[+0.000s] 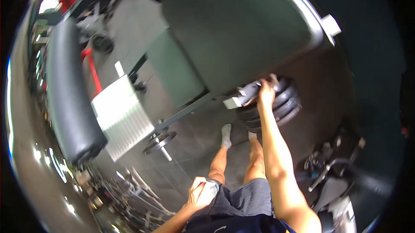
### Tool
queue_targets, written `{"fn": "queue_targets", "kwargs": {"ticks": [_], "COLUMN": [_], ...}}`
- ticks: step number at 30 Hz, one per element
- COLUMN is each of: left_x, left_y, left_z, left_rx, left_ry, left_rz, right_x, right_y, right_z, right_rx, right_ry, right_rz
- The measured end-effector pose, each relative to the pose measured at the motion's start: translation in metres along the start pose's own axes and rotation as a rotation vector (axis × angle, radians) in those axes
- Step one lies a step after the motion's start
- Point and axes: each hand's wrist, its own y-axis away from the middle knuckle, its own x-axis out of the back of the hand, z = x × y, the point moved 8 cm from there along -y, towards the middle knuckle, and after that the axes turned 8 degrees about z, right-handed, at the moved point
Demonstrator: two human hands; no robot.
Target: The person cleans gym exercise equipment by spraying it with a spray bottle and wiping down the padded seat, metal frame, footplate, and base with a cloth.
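Note:
My right arm stretches forward, and my right hand point(266, 95) is closed at a pale metal part beside a stack of black weight plates point(288, 103). Blur hides the exact part in its fingers. The plates sit under the edge of a large dark padded board point(242, 25) on the machine. Close to my thigh, my left hand point(201, 195) is curled, with a small greyish thing point(213, 188) showing at its fingers; I cannot tell what that is.
A long black roller pad point(71, 90) and a ribbed metal footplate point(123, 114) belong to the machine at left. A loaded plate on a bar point(161, 142) stands low by the frame. More gym equipment point(330, 177) is at lower right. My socked feet point(226, 134) are on the dark floor.

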Motion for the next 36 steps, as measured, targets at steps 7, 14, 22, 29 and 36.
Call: {"fn": "queue_targets", "kwargs": {"ticks": [7, 14, 22, 29, 36], "left_x": [0.050, 0.093, 0.064, 0.019, 0.055], "left_y": [0.051, 0.188, 0.395, 0.496, 0.539], "left_z": [-0.026, -0.113, -0.243, -0.361, -0.384], "left_rx": [0.117, 0.435, 0.984, 1.144, 1.286], "left_ry": [-0.039, -0.116, 0.170, 0.340, 0.351], "left_rz": [0.324, 0.536, 0.855, 0.872, 0.967], "right_x": [0.029, 0.016, -0.108, -0.278, -0.484], "right_y": [0.213, 0.289, 0.487, 0.661, 0.885], "right_z": [-0.071, -0.076, -0.027, 0.006, 0.213], "right_rx": [0.287, -0.257, -0.202, 0.329, 1.358], "right_ry": [0.559, -0.035, 0.168, 0.319, 0.718], "right_rz": [-0.436, -0.705, -0.908, -1.102, -1.465]}}
